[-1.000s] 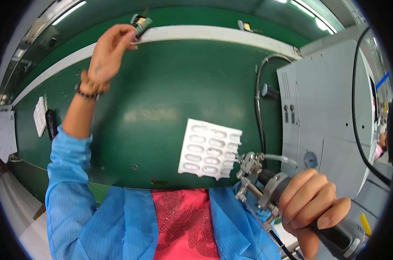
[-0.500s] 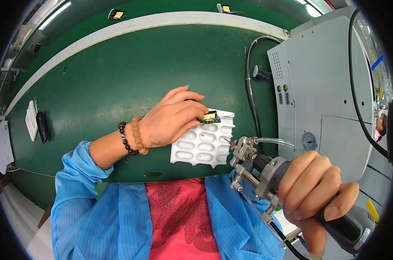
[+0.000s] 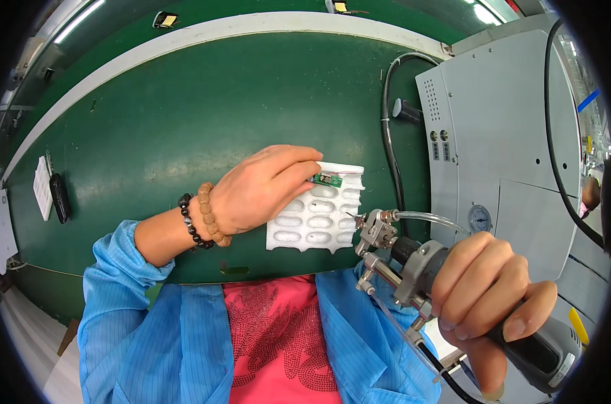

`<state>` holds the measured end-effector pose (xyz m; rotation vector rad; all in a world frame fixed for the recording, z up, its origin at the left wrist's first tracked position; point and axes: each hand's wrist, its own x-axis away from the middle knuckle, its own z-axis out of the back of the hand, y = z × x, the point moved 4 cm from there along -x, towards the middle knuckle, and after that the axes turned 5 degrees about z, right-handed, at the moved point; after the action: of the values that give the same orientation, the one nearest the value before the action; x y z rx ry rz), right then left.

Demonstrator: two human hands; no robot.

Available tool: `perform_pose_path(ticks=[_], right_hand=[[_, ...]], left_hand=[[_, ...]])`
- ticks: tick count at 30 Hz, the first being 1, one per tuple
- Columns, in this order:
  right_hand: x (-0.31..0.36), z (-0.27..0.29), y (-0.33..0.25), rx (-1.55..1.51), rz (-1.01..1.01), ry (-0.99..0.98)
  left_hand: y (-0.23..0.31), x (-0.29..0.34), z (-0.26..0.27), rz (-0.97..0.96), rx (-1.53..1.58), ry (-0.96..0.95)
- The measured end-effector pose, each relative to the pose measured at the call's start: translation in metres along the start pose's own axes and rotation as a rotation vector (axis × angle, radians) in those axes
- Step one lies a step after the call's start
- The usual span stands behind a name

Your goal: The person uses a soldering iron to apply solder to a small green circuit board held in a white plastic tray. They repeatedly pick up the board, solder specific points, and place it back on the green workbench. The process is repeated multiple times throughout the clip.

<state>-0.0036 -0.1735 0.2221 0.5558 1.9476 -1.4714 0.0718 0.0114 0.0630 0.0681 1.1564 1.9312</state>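
My left hand (image 3: 261, 188) is closed, its fingertips pinching a small green circuit board (image 3: 327, 180) at the upper part of a white moulded tray (image 3: 270, 240). The board shows its green side with small parts on it; my fingers hide its left end. Rows of oval hollows mark the tray. My right hand (image 3: 487, 296) wraps round the dark handle of a dispensing gun (image 3: 416, 269) with a metal valve block and a clear tube. Its thin needle tip points left, beside the tray's right edge and apart from the board.
A large grey machine (image 3: 494, 128) with a dial gauge (image 3: 480, 219) stands at the right, a black cable (image 3: 387, 121) running before it. A dark cylinder (image 3: 406, 111) lies by the machine. A black oblong item (image 3: 60, 198) lies far left. Beyond the white rail sit two small assemblies (image 3: 164, 20).
My left fingers have turned the circuit board over: the yellow patch on top has given way to the green side. My right hand and the dispensing gun have hardly moved.
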Motion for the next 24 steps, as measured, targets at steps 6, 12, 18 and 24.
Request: perform_pose_path(ticks=[6,12,18,24], right_hand=[[-0.003,0.001,0.005,0.04,0.004,-0.028],[-0.019,-0.011,0.026,0.076,0.027,-0.057],[-0.028,-0.021,0.06,0.115,-0.012,-0.103],[-0.026,-0.026,0.072,0.102,-0.024,-0.087]], left_hand=[[-0.01,0.007,-0.005,0.095,-0.002,0.062],[-0.015,0.01,-0.01,0.199,0.091,0.161],[-0.022,0.011,-0.01,0.207,0.186,0.162],[-0.028,0.012,-0.01,0.217,0.222,0.161]])
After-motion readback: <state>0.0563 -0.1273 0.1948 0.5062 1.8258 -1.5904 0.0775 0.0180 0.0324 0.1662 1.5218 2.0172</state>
